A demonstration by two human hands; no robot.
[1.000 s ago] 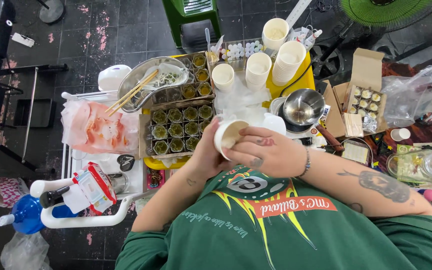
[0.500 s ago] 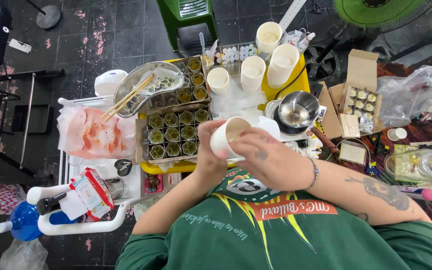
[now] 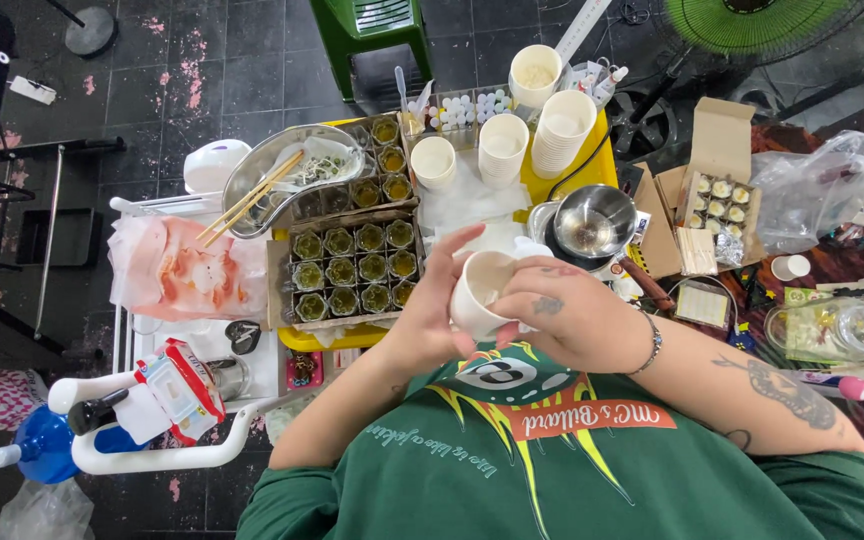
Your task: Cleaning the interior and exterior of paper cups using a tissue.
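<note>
A tray of small green-filled jars (image 3: 352,270), a steel bowl (image 3: 592,222) and stacks of white cups (image 3: 563,132) are seen crowded on the yellow worktop (image 3: 597,150), while a white paper cup (image 3: 479,291) is grasped above them between the left hand (image 3: 432,315) and the right hand (image 3: 567,318), each grip closed around its sides.

Green stool (image 3: 370,30), metal bowl (image 3: 592,222), chopsticks (image 3: 250,198), blue bottle (image 3: 44,444).

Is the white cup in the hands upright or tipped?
Tipped. The white cup, held between left hand and right hand, shows its mouth sideways-up toward the camera.
</note>
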